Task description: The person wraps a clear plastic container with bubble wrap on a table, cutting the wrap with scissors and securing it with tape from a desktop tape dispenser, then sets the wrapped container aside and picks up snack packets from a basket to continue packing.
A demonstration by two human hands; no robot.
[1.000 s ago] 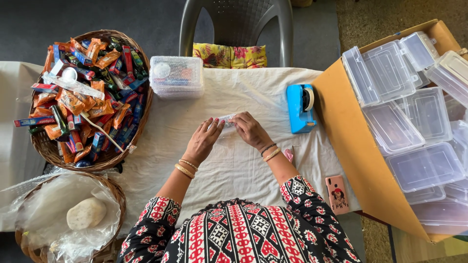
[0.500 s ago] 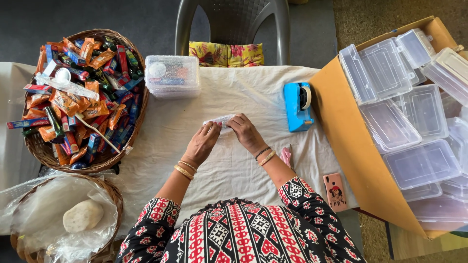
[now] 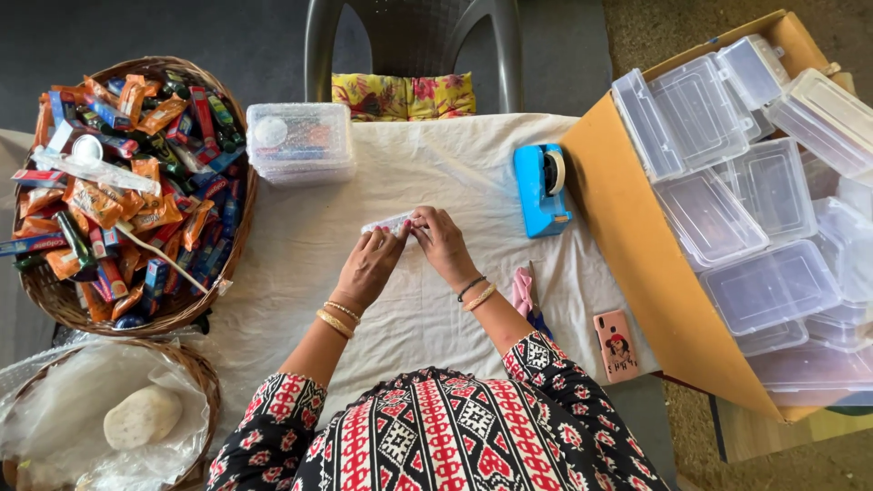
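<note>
Left hand (image 3: 371, 265) and right hand (image 3: 443, 244): both pinched shut on one small bubble-wrapped packet (image 3: 389, 223), held between the fingertips just above the white cloth (image 3: 300, 264).
Beyond the hands: stack of filled clear boxes (image 3: 300, 143).
Right of them: blue tape dispenser (image 3: 543, 189).
Left: basket of snack bars (image 3: 127, 191).
Risk, as a judgement: a loose pinch could let the wrap spring open.

Colourful wrapped packets (image 3: 127, 182) fill the left basket (image 3: 238, 218).
</note>
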